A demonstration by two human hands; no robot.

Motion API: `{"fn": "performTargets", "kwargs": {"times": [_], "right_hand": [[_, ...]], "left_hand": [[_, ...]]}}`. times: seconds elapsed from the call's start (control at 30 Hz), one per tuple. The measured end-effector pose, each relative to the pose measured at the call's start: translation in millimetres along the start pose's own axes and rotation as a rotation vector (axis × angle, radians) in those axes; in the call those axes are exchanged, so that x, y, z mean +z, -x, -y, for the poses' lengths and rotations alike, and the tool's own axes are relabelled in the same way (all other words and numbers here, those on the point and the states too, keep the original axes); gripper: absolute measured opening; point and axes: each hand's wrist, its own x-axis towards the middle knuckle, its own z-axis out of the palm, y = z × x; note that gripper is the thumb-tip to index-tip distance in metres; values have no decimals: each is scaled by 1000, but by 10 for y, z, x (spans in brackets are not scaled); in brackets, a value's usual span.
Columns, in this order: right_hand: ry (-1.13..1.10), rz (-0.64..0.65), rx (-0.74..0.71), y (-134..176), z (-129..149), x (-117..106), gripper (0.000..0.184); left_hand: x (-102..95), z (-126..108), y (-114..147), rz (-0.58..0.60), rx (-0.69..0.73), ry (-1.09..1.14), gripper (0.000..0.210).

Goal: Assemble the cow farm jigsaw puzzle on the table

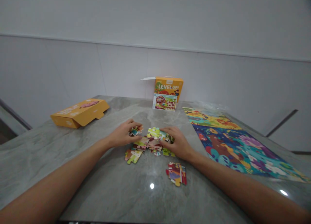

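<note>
My left hand (125, 133) is closed around a small bunch of jigsaw puzzle pieces (136, 130), at the left edge of a loose pile. Across from it, my right hand (177, 141) curls its thumb and fingers around more puzzle pieces (166, 137) at the pile's right side. Between both hands lie overlapping pink, green and brown pieces (153, 142). A green and brown piece (133, 156) sits at the pile's near left. Nearer to me, a few red, purple and orange pieces (177, 173) lie stacked apart from the others.
A grey marbled table (109, 191) carries everything. An orange box (80, 112) lies at the left. Against the wall stands a "LEVEL UP!" box (168, 83) with a farm picture card (165, 102) before it. Colourful assembled-looking pictures (233, 146) lie on the right, with clear plastic (211, 106) behind.
</note>
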Motion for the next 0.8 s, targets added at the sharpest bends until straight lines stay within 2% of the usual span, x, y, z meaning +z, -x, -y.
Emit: {"fn": "performTargets", "kwargs": {"times": [0.1, 0.17, 0.3, 0.43, 0.6, 0.8], "right_hand": [[66, -24, 114, -29, -47, -10, 42], [100, 5, 165, -37, -61, -13, 42], [127, 71, 179, -33, -62, -2, 43], [109, 79, 120, -24, -75, 17, 38], [129, 24, -22, 8, 3, -12, 34], [196, 176, -242, 56, 197, -94, 40]], "left_hand": [[49, 92, -2, -3, -98, -63, 62], [73, 118, 9, 13, -102, -84, 64], [78, 29, 45, 78, 78, -76, 59], [74, -127, 68, 212, 153, -58, 59], [85, -183, 70, 191, 204, -37, 39], [54, -193, 70, 190, 285, 6, 28]]}}
